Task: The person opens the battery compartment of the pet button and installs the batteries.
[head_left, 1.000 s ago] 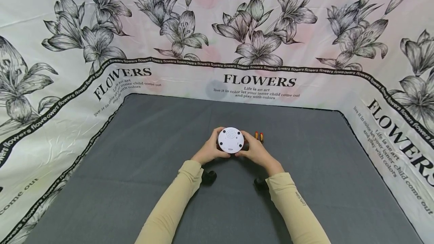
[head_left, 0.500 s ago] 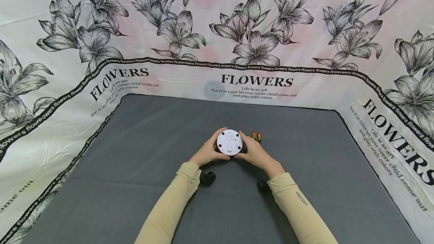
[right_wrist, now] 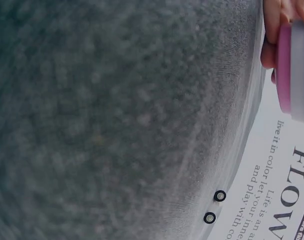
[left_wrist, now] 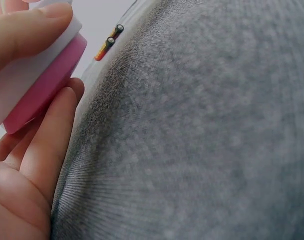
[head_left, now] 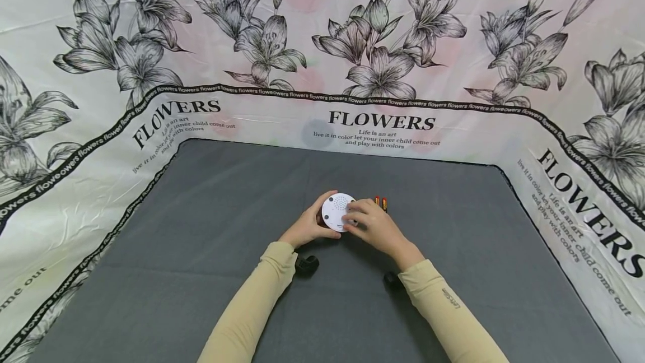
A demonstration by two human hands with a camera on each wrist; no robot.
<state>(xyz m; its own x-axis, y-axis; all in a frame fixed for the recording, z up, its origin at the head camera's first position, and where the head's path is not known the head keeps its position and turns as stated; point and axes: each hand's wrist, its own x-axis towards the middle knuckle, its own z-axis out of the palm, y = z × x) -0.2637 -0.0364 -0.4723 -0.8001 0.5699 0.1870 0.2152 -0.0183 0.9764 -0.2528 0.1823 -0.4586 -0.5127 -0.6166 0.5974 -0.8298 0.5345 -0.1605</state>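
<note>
A round white device (head_left: 332,212) is tipped so that its flat underside, with small holes and dark feet, faces up. In the left wrist view its other part is pink (left_wrist: 47,82). My left hand (head_left: 306,227) grips its left side, thumb on the white edge and fingers against the pink part. My right hand (head_left: 380,228) lies over the right part of the underside, fingertips at its surface and slightly bent; it covers some of the feet. Whether those fingertips press or only touch, I cannot tell. Two small batteries (head_left: 384,204) lie just beyond the right hand.
A grey cloth (head_left: 242,195) covers the table. White fabric with printed flowers (head_left: 380,71) hangs along the back and sides. Black wrist mounts (head_left: 306,265) sit under both forearms.
The right hand has left the device's right edge and moved left over its underside. The left hand keeps its grip, and the batteries lie where they were.
</note>
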